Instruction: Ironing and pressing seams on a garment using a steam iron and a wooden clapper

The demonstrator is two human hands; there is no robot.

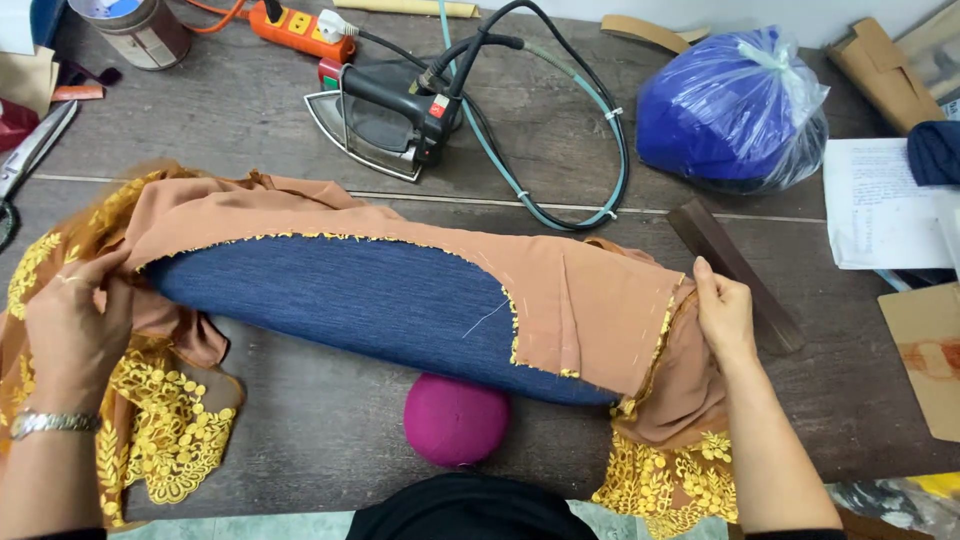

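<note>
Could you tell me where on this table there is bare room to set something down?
Bare wood shows between the iron and the blue plastic bag, beyond the looped cord; also in front, between the magenta ball and the left hand. The middle is filled by the blue padded form under tan fabric; the right edge is crowded with papers.

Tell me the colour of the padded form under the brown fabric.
The padded form is dark denim blue, seen best in the head view.

A tailoring workshop: steam iron (pixel 385 118), scissors (pixel 25 160) and lace-trimmed fabric (pixel 560 290) on a worktable (pixel 320 420).
</note>
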